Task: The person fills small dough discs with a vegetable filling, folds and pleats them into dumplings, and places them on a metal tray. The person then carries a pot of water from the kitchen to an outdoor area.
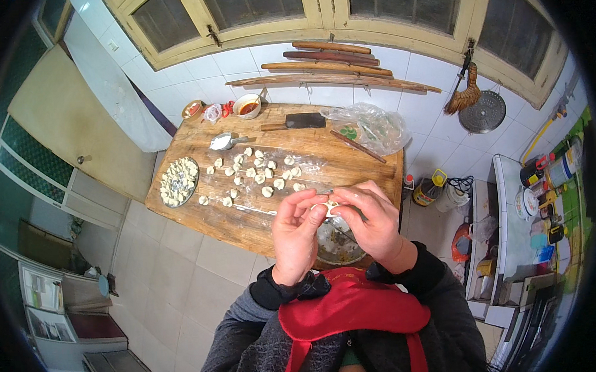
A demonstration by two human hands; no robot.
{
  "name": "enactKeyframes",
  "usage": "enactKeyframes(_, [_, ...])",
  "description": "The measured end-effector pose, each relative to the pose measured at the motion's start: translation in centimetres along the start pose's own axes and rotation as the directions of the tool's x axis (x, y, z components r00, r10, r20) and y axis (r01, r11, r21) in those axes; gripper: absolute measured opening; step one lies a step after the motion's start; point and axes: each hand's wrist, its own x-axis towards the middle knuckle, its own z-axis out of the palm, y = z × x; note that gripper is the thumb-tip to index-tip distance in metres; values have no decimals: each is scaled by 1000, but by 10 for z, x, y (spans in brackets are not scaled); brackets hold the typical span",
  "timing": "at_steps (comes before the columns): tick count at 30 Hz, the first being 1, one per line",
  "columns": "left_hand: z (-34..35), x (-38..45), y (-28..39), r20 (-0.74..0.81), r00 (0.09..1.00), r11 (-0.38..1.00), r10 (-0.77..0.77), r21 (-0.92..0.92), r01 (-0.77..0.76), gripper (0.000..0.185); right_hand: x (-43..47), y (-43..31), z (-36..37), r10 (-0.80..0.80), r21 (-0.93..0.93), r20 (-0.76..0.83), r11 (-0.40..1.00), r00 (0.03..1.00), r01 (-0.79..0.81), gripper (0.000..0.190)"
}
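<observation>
My left hand and my right hand meet above the table's near edge. Between their fingertips they pinch a small piece of folded dough, like a dumpling being closed. Below, partly covered by my hands, is a round bowl whose contents cannot be made out clearly. Several shaped dumplings lie spread on the floured wooden table, left of and beyond my hands. A round plate at the table's left end is heaped with many more.
Toward the wall lie a metal scoop of flour, a cleaver, a thin rolling pin and a clear plastic bag. A bowl of red sauce stands at the back. Bottles crowd the floor at right.
</observation>
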Motion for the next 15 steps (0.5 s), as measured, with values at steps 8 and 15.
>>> enactKeyframes(8, [0,0,3,-31,1000,999,-4,44,5,29,-1,5,0,-112,-48,48,992,993,114,53])
enactKeyframes(15, [-1,4,13,5,988,964,-152,-221,149,29,3,6,8,40,167,164,984,986,-68,87])
